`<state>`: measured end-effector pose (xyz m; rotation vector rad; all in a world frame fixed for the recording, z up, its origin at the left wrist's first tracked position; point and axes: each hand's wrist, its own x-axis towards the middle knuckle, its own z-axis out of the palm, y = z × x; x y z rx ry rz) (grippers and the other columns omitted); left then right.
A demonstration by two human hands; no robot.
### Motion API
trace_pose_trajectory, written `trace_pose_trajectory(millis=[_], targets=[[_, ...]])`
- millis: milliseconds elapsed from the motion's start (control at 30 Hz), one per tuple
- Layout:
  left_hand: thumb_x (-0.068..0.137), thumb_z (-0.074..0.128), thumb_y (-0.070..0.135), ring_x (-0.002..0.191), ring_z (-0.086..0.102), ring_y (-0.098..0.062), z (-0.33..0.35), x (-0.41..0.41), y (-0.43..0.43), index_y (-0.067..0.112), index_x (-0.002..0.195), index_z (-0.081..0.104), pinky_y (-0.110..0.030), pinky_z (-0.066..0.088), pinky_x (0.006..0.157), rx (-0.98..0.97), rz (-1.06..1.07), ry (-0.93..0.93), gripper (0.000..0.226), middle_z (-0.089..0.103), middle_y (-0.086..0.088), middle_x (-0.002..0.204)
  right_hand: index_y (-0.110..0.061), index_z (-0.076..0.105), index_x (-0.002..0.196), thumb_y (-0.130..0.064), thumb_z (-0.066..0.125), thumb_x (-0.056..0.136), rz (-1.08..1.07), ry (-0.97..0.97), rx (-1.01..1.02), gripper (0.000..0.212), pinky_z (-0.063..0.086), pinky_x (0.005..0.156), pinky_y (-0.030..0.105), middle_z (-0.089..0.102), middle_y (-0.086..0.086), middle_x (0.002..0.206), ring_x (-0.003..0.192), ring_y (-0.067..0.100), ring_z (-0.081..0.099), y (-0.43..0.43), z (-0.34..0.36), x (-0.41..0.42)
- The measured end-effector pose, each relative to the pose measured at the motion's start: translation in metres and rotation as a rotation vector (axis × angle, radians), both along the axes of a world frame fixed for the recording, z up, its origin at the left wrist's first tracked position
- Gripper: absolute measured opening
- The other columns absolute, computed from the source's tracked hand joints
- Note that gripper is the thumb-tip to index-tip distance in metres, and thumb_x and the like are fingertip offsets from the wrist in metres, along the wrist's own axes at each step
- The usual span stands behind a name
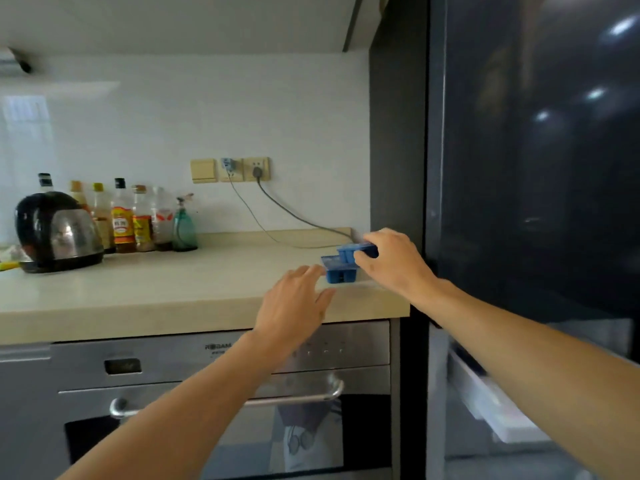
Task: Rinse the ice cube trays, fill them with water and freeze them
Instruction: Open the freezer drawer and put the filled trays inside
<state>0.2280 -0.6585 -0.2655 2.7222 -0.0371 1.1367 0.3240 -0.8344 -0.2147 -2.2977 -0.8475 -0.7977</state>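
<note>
Forearms: both bare, reaching up from the bottom edge towards the back right corner of the surface.
Left hand [294, 303]: open, fingers straight, fingertips at the left edge of the lower blue plastic ice cube tray [341, 274] and apparently touching it.
Right hand [391, 261]: closed around the upper blue plastic ice cube tray [356, 251], fingers curled over its far side, thumb at the front.
Trays: stacked askew, the upper one shifted back and right on the lower. The lower one rests on the beige stone surface [173, 289] near its front edge, just beside the tall dark glossy fridge door [536, 168].
Water: too small to tell whether the compartments hold any.
Nearby: a steel built-in oven [207, 427] below the surface; a black and glass kettle [57, 232] and a row of sauce bottles [123, 220] well apart at the left.
Progress: judging by the spot beside the fridge, freezing is likely the step in hand. The fridge door looks closed, so the trays are not yet inside.
</note>
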Motion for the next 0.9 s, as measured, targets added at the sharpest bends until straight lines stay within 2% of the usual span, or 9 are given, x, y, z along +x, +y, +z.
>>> trace_pose_trajectory(millis=[100, 200, 333, 400, 467, 600, 667, 800, 900], targets=[[0.098, 0.060, 0.025, 0.127, 0.051, -0.023, 0.019, 0.036, -0.013, 0.024, 0.141, 0.051, -0.041, 0.047, 0.098, 0.026, -0.021, 0.085, 0.044, 0.056, 0.001, 0.140, -0.013, 0.069, 0.092, -0.032, 0.060, 0.093, 0.041, -0.013, 0.064, 0.021, 0.047, 0.072, 0.033, 0.061, 0.002, 0.095, 0.083, 0.018, 0.058, -0.035, -0.007, -0.013], [0.093, 0.063, 0.018, 0.119, 0.057, -0.027, 0.032, 0.063, -0.021, 0.024, 0.133, 0.059, -0.038, 0.048, 0.094, 0.028, -0.016, 0.163, 0.040, 0.061, -0.003, 0.133, -0.015, 0.072, 0.105, -0.033, 0.062, 0.094, 0.062, -0.023, 0.105, 0.023, 0.052, 0.078, 0.031, 0.062, -0.001, 0.103, 0.087, 0.014, 0.060, -0.066, -0.014, -0.028], [0.090, 0.057, 0.003, 0.088, 0.062, -0.026, 0.034, 0.074, -0.025, 0.029, 0.101, 0.069, -0.031, 0.044, 0.067, 0.097, 0.007, 0.231, 0.030, 0.066, -0.002, 0.097, -0.018, 0.071, 0.100, -0.035, 0.061, 0.093, 0.049, -0.025, 0.096, 0.021, 0.050, 0.073, 0.025, 0.061, -0.006, 0.098, 0.084, 0.011, 0.059, -0.104, -0.022, -0.042], [0.085, 0.057, -0.003, 0.066, 0.050, -0.022, 0.032, 0.073, -0.026, 0.030, 0.084, 0.056, -0.030, 0.034, 0.052, 0.133, 0.014, 0.217, 0.033, 0.050, 0.005, 0.072, -0.020, 0.070, 0.094, -0.040, 0.059, 0.090, 0.038, -0.022, 0.103, 0.023, 0.048, 0.068, 0.021, 0.061, -0.009, 0.091, 0.081, 0.009, 0.058, -0.122, -0.027, -0.047], [0.084, 0.056, -0.003, 0.057, 0.042, -0.018, 0.032, 0.067, -0.030, 0.027, 0.082, 0.052, -0.018, 0.030, 0.047, 0.136, -0.025, 0.179, 0.031, 0.041, 0.010, 0.064, -0.022, 0.069, 0.088, -0.048, 0.054, 0.085, 0.019, -0.023, 0.093, 0.030, 0.045, 0.065, 0.018, 0.061, -0.010, 0.086, 0.079, 0.009, 0.058, -0.140, -0.033, -0.051], [0.095, 0.052, 0.008, 0.081, 0.064, -0.032, 0.036, 0.050, -0.063, 0.020, 0.109, 0.067, -0.035, 0.042, 0.063, 0.128, -0.123, 0.104, 0.024, 0.069, -0.008, 0.091, -0.022, 0.063, 0.073, -0.054, 0.050, 0.080, -0.076, -0.022, 0.039, 0.036, 0.047, 0.061, 0.030, 0.059, -0.007, 0.073, 0.069, 0.012, 0.056, -0.179, -0.051, -0.050], [0.099, 0.051, 0.014, 0.091, 0.066, -0.034, 0.034, 0.040, -0.091, 0.020, 0.120, 0.065, -0.040, 0.049, 0.073, 0.168, -0.161, 0.085, 0.026, 0.071, -0.012, 0.101, -0.020, 0.060, 0.067, -0.054, 0.051, 0.078, -0.160, -0.014, -0.004, 0.038, 0.047, 0.059, 0.036, 0.057, -0.005, 0.068, 0.064, 0.014, 0.055, -0.200, -0.062, -0.046], [0.104, 0.051, 0.025, 0.105, 0.067, -0.024, 0.018, 0.017, -0.153, 0.023, 0.138, 0.059, -0.032, 0.052, 0.087, 0.304, -0.285, 0.060, 0.034, 0.070, -0.003, 0.125, -0.023, 0.052, 0.061, -0.053, 0.057, 0.082, -0.314, 0.058, -0.077, 0.037, 0.038, 0.054, 0.033, 0.054, -0.004, 0.064, 0.061, 0.013, 0.052, -0.247, -0.082, -0.031], [0.105, 0.050, 0.026, 0.102, 0.068, -0.027, -0.003, 0.013, -0.192, 0.023, 0.135, 0.062, -0.040, 0.055, 0.087, 0.299, -0.432, 0.043, 0.032, 0.072, -0.004, 0.119, -0.023, 0.046, 0.059, -0.043, 0.065, 0.089, -0.399, 0.125, -0.119, 0.041, 0.034, 0.053, 0.036, 0.051, -0.004, 0.063, 0.059, 0.014, 0.049, -0.284, -0.100, -0.015]])
